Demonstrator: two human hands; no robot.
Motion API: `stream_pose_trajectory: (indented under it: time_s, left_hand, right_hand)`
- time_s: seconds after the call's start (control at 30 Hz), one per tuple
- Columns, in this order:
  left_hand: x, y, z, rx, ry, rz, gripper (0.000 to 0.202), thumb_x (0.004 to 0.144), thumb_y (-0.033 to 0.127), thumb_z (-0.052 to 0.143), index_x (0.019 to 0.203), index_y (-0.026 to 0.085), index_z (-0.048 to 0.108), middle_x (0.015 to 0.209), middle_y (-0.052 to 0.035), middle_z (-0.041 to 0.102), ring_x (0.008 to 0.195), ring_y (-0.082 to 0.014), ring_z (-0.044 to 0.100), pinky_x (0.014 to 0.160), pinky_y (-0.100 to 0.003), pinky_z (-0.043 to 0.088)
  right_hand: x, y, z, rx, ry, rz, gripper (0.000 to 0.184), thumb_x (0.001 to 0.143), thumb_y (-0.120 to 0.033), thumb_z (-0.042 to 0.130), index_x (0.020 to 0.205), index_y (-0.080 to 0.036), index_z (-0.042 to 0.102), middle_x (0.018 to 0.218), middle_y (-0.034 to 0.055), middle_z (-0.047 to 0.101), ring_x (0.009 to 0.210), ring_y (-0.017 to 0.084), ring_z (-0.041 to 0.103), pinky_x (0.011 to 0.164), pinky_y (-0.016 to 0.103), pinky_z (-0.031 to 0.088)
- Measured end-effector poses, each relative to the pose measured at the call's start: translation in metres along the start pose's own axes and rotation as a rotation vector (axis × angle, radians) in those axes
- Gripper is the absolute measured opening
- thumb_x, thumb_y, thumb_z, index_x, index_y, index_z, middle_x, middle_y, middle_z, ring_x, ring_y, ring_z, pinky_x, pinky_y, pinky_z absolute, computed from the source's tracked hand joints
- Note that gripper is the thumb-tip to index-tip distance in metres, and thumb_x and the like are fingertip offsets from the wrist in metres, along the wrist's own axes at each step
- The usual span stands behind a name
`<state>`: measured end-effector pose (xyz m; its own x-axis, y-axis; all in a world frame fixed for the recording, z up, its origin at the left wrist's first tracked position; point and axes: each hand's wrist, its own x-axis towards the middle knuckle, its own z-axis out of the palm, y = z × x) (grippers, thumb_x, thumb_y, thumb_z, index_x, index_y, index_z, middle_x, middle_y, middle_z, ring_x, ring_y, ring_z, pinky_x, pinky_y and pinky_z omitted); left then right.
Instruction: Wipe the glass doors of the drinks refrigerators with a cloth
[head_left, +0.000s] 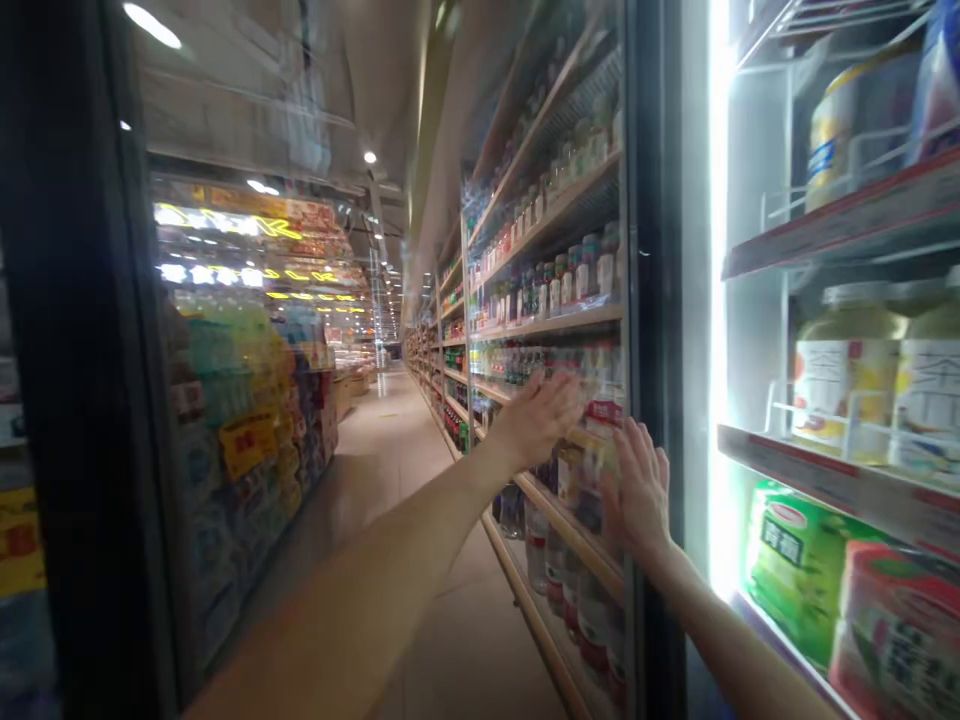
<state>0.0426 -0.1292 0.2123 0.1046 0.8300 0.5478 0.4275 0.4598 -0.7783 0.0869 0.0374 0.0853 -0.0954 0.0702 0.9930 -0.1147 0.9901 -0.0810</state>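
A glass fridge door with a dark frame stands swung out in front of me. Both arms reach forward to it. My left hand lies against the glass or just off it, fingers outstretched, with nothing held. Close to the door's right frame, my right hand is also raised to the glass, its fingers extended and slightly bent. That palm faces away from me, and nothing shows in its grasp. Whether either palm actually presses on the pane I cannot tell.
On the right, lit fridge shelves hold bottles of pale yellow drink, a green pack and a pink-red pack. Shelves of bottles and an aisle floor show in the glass. Stacked drinks appear at left.
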Motion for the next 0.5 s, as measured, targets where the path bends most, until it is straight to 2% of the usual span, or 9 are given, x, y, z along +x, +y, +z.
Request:
stream_pose_trajectory:
  time_s: [0.07,0.1,0.23,0.27,0.37,0.4,0.43,0.5]
  left_hand:
    - [-0.008,-0.004,-0.003,-0.019,-0.03,0.161,0.034,0.086,0.023,0.043,0.119,0.021,0.053,0.137,-0.0083,0.045,0.13,-0.0236,0.037,0.108,-0.044,0.026]
    - [-0.011,-0.007,-0.005,-0.009,-0.029,0.162,0.035,0.086,0.023,0.044,0.119,0.021,0.052,0.138,-0.0083,0.045,0.13,-0.0233,0.037,0.108,-0.045,0.026]
    - [-0.015,-0.029,-0.014,0.103,0.044,-0.131,0.04,0.087,0.022,0.041,0.126,0.018,0.047,0.141,-0.0133,0.039,0.132,-0.027,0.033,0.108,-0.05,0.022]
    - [-0.017,-0.035,-0.018,0.113,0.048,-0.133,0.039,0.087,0.023,0.041,0.126,0.019,0.047,0.142,-0.0132,0.038,0.133,-0.0272,0.032,0.108,-0.05,0.022]
    - [-0.028,-0.049,-0.028,0.096,0.004,0.077,0.036,0.087,0.024,0.042,0.122,0.022,0.05,0.14,-0.009,0.041,0.131,-0.0243,0.035,0.108,-0.045,0.024]
    - [-0.032,-0.053,-0.032,0.102,0.0,0.104,0.035,0.087,0.024,0.042,0.121,0.022,0.05,0.139,-0.0081,0.043,0.131,-0.0236,0.036,0.108,-0.044,0.025]
    - [-0.035,-0.058,-0.036,0.123,0.012,0.064,0.036,0.088,0.024,0.041,0.122,0.022,0.05,0.139,-0.0082,0.043,0.131,-0.0238,0.036,0.108,-0.044,0.025]
    - [-0.041,-0.066,-0.043,0.196,0.08,-0.181,0.038,0.089,0.023,0.039,0.125,0.02,0.047,0.14,-0.0117,0.041,0.132,-0.0264,0.034,0.107,-0.048,0.026]
  right_hand:
    - [0.002,-0.001,0.001,0.012,0.015,0.016,0.055,0.089,-0.028,0.035,0.142,-0.024,0.02,0.141,0.0147,0.038,0.134,0.027,0.029,0.103,0.054,0.028]
    - [0.003,-0.001,0.002,0.016,0.02,0.027,0.055,0.089,-0.028,0.034,0.142,-0.024,0.02,0.141,0.0145,0.037,0.134,0.028,0.029,0.103,0.054,0.028]
    - [0.005,-0.004,0.006,0.034,0.04,0.048,0.057,0.089,-0.028,0.034,0.143,-0.024,0.019,0.142,0.0145,0.037,0.134,0.029,0.03,0.101,0.057,0.029]
    - [0.006,-0.006,0.007,0.044,0.044,0.042,0.057,0.089,-0.028,0.034,0.143,-0.025,0.019,0.141,0.0144,0.037,0.133,0.029,0.03,0.101,0.057,0.029]
    - [0.016,-0.017,0.009,0.079,0.045,0.018,0.056,0.088,-0.027,0.035,0.142,-0.026,0.02,0.141,0.0133,0.038,0.133,0.027,0.031,0.102,0.056,0.029]
    - [0.021,-0.021,0.01,0.087,0.048,0.009,0.056,0.088,-0.027,0.035,0.142,-0.026,0.02,0.141,0.0128,0.038,0.133,0.027,0.031,0.102,0.056,0.028]
    - [0.026,-0.025,0.011,0.096,0.055,-0.004,0.057,0.088,-0.027,0.036,0.142,-0.026,0.02,0.142,0.0126,0.037,0.133,0.027,0.03,0.102,0.055,0.028]
    - [0.037,-0.031,0.013,0.109,0.082,-0.026,0.059,0.087,-0.025,0.037,0.143,-0.026,0.018,0.144,0.0122,0.034,0.134,0.026,0.029,0.103,0.055,0.027]
